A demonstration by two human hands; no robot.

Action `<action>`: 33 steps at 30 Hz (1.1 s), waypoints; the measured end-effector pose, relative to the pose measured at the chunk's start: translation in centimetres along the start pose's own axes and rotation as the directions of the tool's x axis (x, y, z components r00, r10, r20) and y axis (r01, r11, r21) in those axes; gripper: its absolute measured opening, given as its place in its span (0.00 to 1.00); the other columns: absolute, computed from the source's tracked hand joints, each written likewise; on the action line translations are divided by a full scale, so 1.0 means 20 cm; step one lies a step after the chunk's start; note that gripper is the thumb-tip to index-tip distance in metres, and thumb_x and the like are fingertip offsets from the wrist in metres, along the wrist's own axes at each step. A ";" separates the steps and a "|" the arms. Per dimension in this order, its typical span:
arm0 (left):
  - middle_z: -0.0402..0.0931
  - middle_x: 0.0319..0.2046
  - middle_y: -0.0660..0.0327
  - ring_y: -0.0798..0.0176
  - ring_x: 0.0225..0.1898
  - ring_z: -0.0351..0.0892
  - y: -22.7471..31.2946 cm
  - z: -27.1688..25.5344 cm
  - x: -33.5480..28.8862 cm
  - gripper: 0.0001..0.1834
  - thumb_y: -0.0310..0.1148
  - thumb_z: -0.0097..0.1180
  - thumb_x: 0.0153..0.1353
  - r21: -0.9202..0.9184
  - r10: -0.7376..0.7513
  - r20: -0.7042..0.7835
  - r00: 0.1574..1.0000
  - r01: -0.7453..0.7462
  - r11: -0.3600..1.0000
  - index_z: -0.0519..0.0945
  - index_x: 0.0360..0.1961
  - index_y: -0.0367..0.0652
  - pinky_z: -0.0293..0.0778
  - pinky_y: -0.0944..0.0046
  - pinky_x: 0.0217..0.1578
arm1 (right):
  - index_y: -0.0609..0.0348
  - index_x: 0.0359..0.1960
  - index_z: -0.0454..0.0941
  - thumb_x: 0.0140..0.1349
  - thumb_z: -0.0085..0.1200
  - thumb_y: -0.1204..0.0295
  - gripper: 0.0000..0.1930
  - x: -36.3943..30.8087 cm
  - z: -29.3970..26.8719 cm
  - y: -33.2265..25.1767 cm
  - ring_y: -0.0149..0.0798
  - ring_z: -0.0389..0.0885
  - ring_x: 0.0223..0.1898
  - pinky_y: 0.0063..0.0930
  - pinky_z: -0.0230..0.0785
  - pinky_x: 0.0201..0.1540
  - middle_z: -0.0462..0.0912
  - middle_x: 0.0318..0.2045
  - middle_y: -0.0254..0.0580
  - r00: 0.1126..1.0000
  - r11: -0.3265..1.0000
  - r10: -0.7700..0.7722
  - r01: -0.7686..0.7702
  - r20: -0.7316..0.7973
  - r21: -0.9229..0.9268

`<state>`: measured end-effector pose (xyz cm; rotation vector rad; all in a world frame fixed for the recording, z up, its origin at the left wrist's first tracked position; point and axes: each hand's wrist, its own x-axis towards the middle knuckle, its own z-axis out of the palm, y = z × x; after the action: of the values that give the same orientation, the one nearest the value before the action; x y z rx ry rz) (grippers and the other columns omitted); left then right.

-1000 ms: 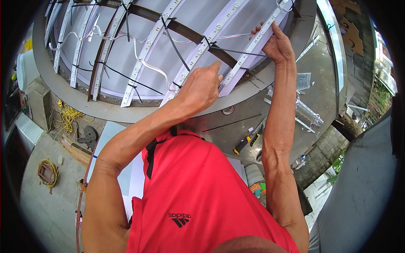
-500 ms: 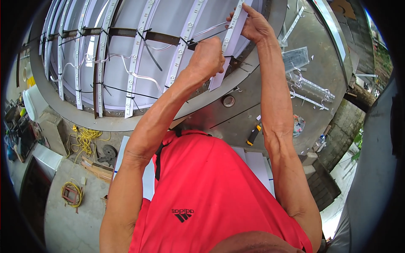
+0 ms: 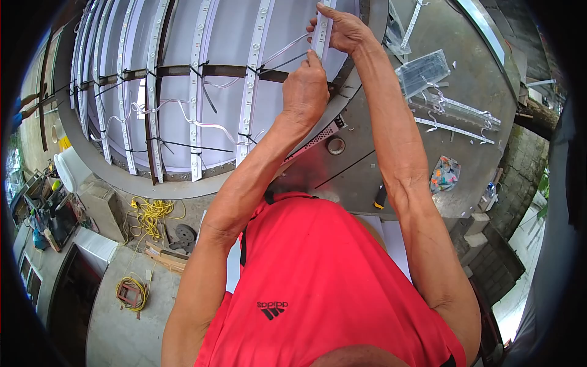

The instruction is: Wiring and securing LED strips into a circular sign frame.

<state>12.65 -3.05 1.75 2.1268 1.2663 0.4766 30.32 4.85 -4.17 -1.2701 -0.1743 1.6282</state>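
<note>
A white LED light strip point(image 3: 321, 38) stands at a slant near the right side of a round metal frame point(image 3: 208, 185). My right hand point(image 3: 347, 32) pinches its upper part between thumb and fingers. Lower down, my left hand point(image 3: 304, 90) is closed over the same strip, which hides the strip's lower part and most of those fingers. A dark cable tie point(image 3: 286, 63) runs from the neighbouring LED strip point(image 3: 251, 79) toward my left fingertips, beside a pair of thin white wires point(image 3: 287, 46). More LED strips are tied with black cable ties to a dark crossbar point(image 3: 174, 70).
On the metal table point(image 3: 348, 177) lie a tape roll point(image 3: 335, 145), a perforated strip point(image 3: 318, 139), a clear plastic box point(image 3: 422, 72), loose LED strips point(image 3: 455, 131) and a black-and-yellow tool point(image 3: 380, 197). Yellow cable point(image 3: 150, 217) lies on the floor. Another person's arms point(image 3: 30, 104) show at far left.
My left hand has moved onto the LED strip, covering its lower part, with the fingers now just below my right hand. The whole view has shifted slightly.
</note>
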 end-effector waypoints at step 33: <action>0.70 0.18 0.66 0.72 0.20 0.67 -0.21 -0.14 0.40 0.24 0.49 0.63 0.61 -0.329 0.009 0.719 0.694 0.330 0.885 0.84 0.31 0.33 0.59 0.65 0.21 | 0.66 0.38 0.75 0.69 0.55 0.65 0.13 0.07 -0.12 0.00 0.49 0.81 0.29 0.47 0.78 0.34 0.79 0.28 0.47 0.996 0.995 0.088 -0.089 0.009 0.051</action>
<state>12.02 6.45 1.09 1.5333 0.7797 -0.1494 32.27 4.90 -6.22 -1.2490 -0.0808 1.7018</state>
